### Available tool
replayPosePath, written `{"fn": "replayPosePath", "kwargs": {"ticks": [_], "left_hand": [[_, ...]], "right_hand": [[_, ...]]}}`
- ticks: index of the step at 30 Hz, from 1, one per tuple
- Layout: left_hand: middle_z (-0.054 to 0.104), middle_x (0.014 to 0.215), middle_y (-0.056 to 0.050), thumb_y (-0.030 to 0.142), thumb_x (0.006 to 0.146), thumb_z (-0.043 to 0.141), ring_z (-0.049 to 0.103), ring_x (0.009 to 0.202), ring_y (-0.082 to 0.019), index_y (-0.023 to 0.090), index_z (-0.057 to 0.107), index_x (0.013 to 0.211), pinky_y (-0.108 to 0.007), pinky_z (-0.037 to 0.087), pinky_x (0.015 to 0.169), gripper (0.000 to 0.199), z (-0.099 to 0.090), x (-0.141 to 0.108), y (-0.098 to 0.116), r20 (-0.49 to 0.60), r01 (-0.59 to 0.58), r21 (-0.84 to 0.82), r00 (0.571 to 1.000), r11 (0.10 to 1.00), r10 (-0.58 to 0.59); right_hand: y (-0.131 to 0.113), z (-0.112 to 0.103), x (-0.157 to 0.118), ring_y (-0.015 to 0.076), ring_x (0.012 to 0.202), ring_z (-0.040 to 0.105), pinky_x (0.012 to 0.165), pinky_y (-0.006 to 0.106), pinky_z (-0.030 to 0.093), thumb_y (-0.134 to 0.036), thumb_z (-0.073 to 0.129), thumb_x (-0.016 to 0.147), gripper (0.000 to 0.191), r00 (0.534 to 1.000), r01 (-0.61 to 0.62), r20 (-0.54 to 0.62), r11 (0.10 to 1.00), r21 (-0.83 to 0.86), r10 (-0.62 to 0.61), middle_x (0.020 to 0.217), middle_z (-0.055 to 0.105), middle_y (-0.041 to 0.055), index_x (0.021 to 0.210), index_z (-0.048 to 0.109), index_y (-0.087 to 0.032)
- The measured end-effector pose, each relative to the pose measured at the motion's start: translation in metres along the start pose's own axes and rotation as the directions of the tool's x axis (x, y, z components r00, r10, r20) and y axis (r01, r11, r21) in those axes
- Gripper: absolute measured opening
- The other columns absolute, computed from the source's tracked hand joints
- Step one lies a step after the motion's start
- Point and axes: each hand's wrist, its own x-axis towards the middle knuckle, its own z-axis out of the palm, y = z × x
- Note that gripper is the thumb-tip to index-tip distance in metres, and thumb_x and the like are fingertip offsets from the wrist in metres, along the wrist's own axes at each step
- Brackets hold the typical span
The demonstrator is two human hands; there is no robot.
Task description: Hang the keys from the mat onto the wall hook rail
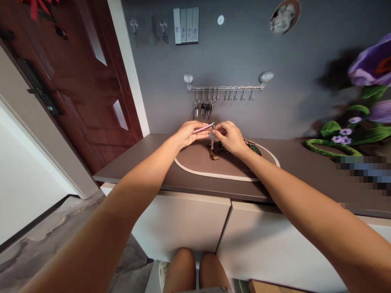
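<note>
Above the mat (198,166): pink strip (202,129), pinched in the left hand (187,134), slants up toward the right hand (230,136), closed on a ring (213,127); key (212,141) hanging upright.

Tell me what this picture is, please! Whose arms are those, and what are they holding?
There's no robot here: those are a person's own bare arms. A camera worn on their head took this one picture, looking forward and down. The left hand holds a thin pink stick-like thing. The right hand pinches a silver metal key by its ring. Below, a brown mat with a pale rounded edge lies on a dark brown countertop. Small bunches of keys hang behind.
</note>
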Motion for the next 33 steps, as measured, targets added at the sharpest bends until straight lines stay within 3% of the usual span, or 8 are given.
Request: {"fn": "replayPosePath", "kwargs": {"ticks": [8, 14, 18, 22, 26, 29, 33], "left_hand": [[0.065, 0.085, -0.015, 0.009, 0.073, 0.052, 0.062, 0.088, -0.022, 0.006, 0.06, 0.076, -0.038, 0.047, 0.087, 0.009, -0.004, 0.002, 0.003, -0.048, 0.065, -0.071, 0.997, 0.995, -0.069], [0.061, 0.064, -0.007, 0.009, 0.074, 0.051, 0.061, 0.064, -0.012, 0.007, 0.061, 0.073, -0.025, 0.051, 0.074, 0.01, -0.013, 0.006, 0.004, -0.042, 0.19, -0.081, 0.98, 0.979, -0.193], [0.059, 0.059, -0.005, 0.015, 0.075, 0.054, 0.057, 0.054, -0.009, 0.009, 0.06, 0.071, -0.023, 0.05, 0.061, 0.01, -0.015, 0.004, 0.005, -0.022, 0.321, -0.002, 0.947, 0.947, -0.321], [0.061, 0.063, -0.005, 0.024, 0.073, 0.059, 0.057, 0.055, -0.01, 0.01, 0.06, 0.072, -0.027, 0.049, 0.06, 0.014, -0.013, 0.0, 0.006, -0.019, 0.377, 0.142, 0.925, 0.915, -0.378], [0.063, 0.075, -0.006, 0.024, 0.069, 0.063, 0.058, 0.063, -0.012, 0.013, 0.061, 0.077, -0.029, 0.048, 0.064, 0.014, -0.01, -0.001, 0.005, -0.056, 0.298, 0.242, 0.954, 0.923, -0.293], [0.063, 0.08, -0.006, 0.034, 0.07, 0.063, 0.058, 0.067, -0.011, 0.014, 0.061, 0.079, -0.028, 0.046, 0.068, 0.022, -0.005, -0.002, 0.005, -0.1, 0.118, 0.308, 0.991, 0.944, -0.091], [0.062, 0.084, -0.006, 0.045, 0.068, 0.061, 0.057, 0.077, -0.012, 0.014, 0.062, 0.083, -0.027, 0.043, 0.074, 0.034, 0.006, -0.006, 0.008, 0.002, -0.113, 0.396, 0.992, 0.911, 0.122]], "right_hand": [[0.0, -0.005, 0.002, 0.0142, 0.075, 0.049, 0.072, 0.028, 0.039, -0.032, 0.05, 0.079, 0.018, 0.998, 0.022, -0.064, 1.0, -0.015, -0.023, 0.08, 0.053, 0.0042, 0.081, 0.062, -0.018], [-0.004, -0.007, 0.002, 0.013, 0.076, 0.049, 0.072, 0.026, 0.039, -0.031, 0.049, 0.079, 0.016, 0.994, 0.095, -0.069, 0.992, 0.078, -0.09, 0.083, 0.053, 0.004, 0.079, 0.057, -0.017], [-0.006, -0.005, 0.0, 0.0105, 0.065, 0.048, 0.062, 0.023, 0.039, -0.036, 0.045, 0.081, 0.02, 1.0, -0.017, 0.017, 0.976, 0.217, 0.013, 0.076, 0.052, 0.0014, 0.08, 0.051, -0.017], [-0.005, -0.002, -0.001, 0.009, 0.058, 0.044, 0.057, 0.022, 0.037, -0.04, 0.043, 0.081, 0.022, 0.994, -0.105, 0.066, 0.946, 0.307, 0.089, 0.065, 0.048, -0.0022, 0.08, 0.047, -0.018], [-0.002, -0.003, 0.0, 0.0086, 0.059, 0.042, 0.06, 0.021, 0.037, -0.04, 0.043, 0.081, 0.022, 0.995, -0.101, 0.019, 0.939, 0.329, 0.101, 0.067, 0.047, -0.0026, 0.078, 0.047, -0.018], [-0.001, -0.003, 0.001, 0.0088, 0.061, 0.043, 0.062, 0.021, 0.037, -0.042, 0.042, 0.081, 0.024, 0.996, -0.086, -0.007, 0.945, 0.316, 0.093, 0.068, 0.048, -0.0022, 0.079, 0.048, -0.018], [-0.003, -0.005, 0.0, 0.0097, 0.059, 0.044, 0.059, 0.022, 0.038, -0.046, 0.042, 0.08, 0.029, 0.995, -0.102, 0.04, 0.961, 0.258, 0.095, 0.064, 0.049, -0.002, 0.08, 0.05, -0.018]]}}
